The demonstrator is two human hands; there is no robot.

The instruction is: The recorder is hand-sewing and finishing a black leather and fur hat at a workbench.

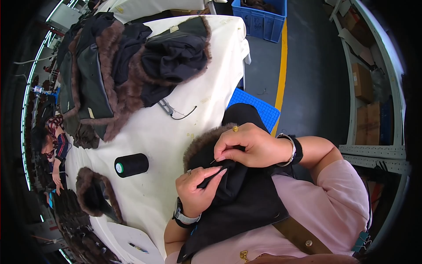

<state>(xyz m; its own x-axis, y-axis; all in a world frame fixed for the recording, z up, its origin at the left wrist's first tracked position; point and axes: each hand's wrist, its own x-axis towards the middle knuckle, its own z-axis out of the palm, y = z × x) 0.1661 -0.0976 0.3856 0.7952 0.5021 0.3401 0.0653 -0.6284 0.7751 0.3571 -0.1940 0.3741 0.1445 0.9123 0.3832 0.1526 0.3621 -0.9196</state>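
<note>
Black fabric with a brown fur edge (200,145) lies gathered in front of me, over my lap and against the table edge. My left hand (196,190) is closed, pinching a fold of this black fabric (228,185) between thumb and forefinger. Just above it, my right hand (250,145) is closed in a pinch on a thin sewing needle (213,161), whose tip points toward the fold. The two hands are close together but apart. Any thread on the needle is too fine to make out.
On the white-covered table (149,132) stand a black thread spool (132,165), thread snips (166,107) with a dark cord, fur-trimmed garments (92,75), a fur-trimmed piece (99,193) and a pen (138,247). A blue crate (263,22) is beyond; another person (55,141) works at left.
</note>
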